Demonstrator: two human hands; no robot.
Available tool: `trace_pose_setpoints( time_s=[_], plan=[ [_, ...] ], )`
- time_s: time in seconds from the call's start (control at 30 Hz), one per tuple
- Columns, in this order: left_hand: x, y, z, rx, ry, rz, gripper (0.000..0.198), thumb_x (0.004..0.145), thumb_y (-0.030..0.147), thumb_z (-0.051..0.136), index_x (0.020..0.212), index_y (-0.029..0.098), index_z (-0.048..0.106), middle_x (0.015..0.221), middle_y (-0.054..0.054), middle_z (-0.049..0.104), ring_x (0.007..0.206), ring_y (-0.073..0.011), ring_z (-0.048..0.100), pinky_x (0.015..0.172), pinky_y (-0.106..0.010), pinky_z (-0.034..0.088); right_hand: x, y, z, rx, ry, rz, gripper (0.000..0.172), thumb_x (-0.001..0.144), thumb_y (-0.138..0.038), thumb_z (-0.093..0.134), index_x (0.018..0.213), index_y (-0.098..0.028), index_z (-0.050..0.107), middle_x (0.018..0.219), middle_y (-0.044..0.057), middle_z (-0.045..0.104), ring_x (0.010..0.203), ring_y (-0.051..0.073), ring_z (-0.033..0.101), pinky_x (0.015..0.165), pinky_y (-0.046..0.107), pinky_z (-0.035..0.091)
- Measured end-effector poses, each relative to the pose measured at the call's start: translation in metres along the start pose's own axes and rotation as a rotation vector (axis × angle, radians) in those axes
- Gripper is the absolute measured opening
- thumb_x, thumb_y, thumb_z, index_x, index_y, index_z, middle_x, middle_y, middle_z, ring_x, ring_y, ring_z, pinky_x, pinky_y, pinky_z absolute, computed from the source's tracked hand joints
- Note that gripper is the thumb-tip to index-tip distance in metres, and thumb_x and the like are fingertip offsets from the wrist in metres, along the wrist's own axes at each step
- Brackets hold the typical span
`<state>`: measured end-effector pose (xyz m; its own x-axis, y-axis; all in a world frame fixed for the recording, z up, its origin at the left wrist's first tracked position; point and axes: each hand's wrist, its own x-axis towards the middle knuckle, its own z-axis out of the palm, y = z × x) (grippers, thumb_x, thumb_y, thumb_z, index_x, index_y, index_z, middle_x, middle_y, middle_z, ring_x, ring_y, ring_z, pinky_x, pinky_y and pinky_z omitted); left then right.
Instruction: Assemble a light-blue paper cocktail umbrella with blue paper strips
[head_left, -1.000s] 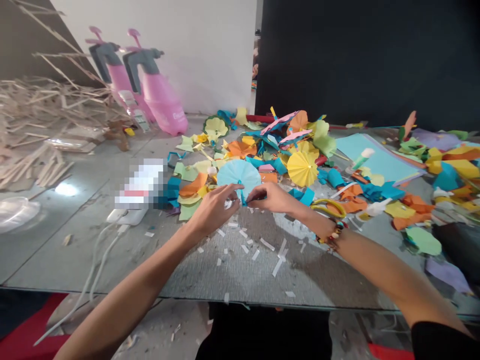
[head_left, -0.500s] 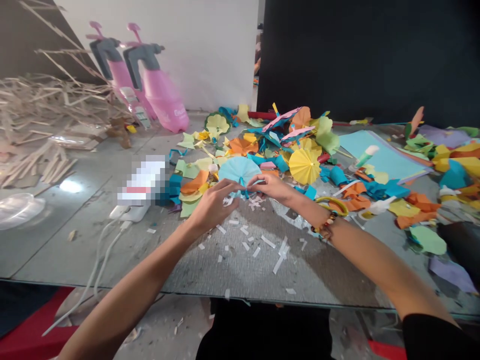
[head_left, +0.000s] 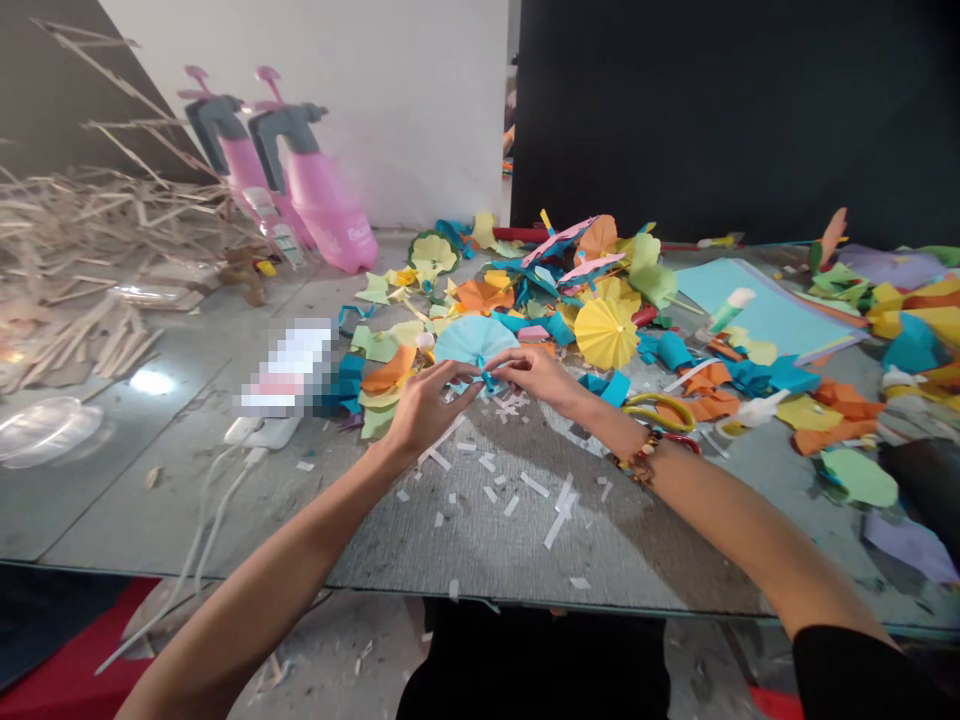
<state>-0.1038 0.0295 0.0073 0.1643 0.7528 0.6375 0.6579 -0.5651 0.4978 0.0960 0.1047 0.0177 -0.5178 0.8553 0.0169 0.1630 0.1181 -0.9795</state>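
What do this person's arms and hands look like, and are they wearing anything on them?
The left hand and right hand are both without gloves. A bracelet of mixed-colour beads circles the right wrist. On the right arm, a black sleeve ends well above the bracelet; the left forearm is bare as far as it shows. Rings are too small to tell.

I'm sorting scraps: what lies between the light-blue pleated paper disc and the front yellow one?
The head view shows a pink paper scrap, crumpled blue paper and orange paper there.
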Motion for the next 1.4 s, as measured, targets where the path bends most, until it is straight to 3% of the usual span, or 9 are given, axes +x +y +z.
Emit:
trace_pose_setpoints(
  time_s=[0.2, 0.63, 0.83, 1.3, 1.4],
  plan=[
    [0.001, -0.005, 0.004, -0.063, -0.004, 0.097, 0.015, 0.094, 0.024, 0.065, 0.105, 0.024, 0.076, 0.102, -0.004, 0.077, 0.095, -0.0152, 0.073, 0.089, -0.027, 0.058, -0.001, -0.001, 0.000, -0.001, 0.013, 0.032, 0.012, 0.080, -0.022, 0.070, 0.087, -0.016, 0.078, 0.062, -0.002, 0.064, 0.052, 0.008, 0.052, 0.050, 0.019, 0.044],
    [0.002, -0.005, 0.004, 0.066, -0.111, 0.252, 0.015, 0.097, 0.023, 0.061, 0.111, 0.021, 0.068, 0.102, -0.005, 0.072, 0.095, -0.0159, 0.070, 0.088, -0.027, 0.054, -0.003, -0.005, -0.002, 0.055, -0.033, 0.110, 0.009, 0.079, -0.018, 0.073, 0.086, -0.015, 0.079, 0.067, 0.001, 0.069, 0.056, 0.008, 0.056, 0.054, 0.019, 0.048],
    [0.003, -0.008, 0.006, 0.078, -0.125, 0.285, 0.010, 0.096, 0.021, 0.062, 0.105, 0.019, 0.066, 0.100, -0.005, 0.070, 0.096, -0.0170, 0.067, 0.088, -0.029, 0.053, -0.008, -0.007, -0.002, 0.059, -0.043, 0.074, 0.012, 0.080, -0.021, 0.073, 0.091, -0.015, 0.075, 0.063, -0.002, 0.065, 0.055, 0.008, 0.057, 0.054, 0.019, 0.048],
    [0.006, -0.005, 0.004, 0.049, -0.330, 0.351, 0.007, 0.096, 0.021, 0.061, 0.103, 0.018, 0.063, 0.104, -0.007, 0.068, 0.097, -0.0196, 0.063, 0.087, -0.033, 0.052, -0.015, -0.002, -0.003, 0.076, -0.122, 0.107, 0.014, 0.081, -0.016, 0.072, 0.094, -0.016, 0.070, 0.062, -0.003, 0.066, 0.051, 0.008, 0.056, 0.050, 0.019, 0.046],
    [0.005, -0.005, 0.005, 0.051, -0.329, 0.381, 0.008, 0.098, 0.023, 0.059, 0.103, 0.017, 0.064, 0.102, -0.007, 0.068, 0.096, -0.0189, 0.063, 0.086, -0.033, 0.053, -0.015, 0.000, -0.004, 0.088, -0.134, 0.106, 0.018, 0.079, -0.020, 0.075, 0.096, -0.016, 0.070, 0.065, -0.002, 0.068, 0.052, 0.008, 0.056, 0.051, 0.019, 0.046]
  ],
)
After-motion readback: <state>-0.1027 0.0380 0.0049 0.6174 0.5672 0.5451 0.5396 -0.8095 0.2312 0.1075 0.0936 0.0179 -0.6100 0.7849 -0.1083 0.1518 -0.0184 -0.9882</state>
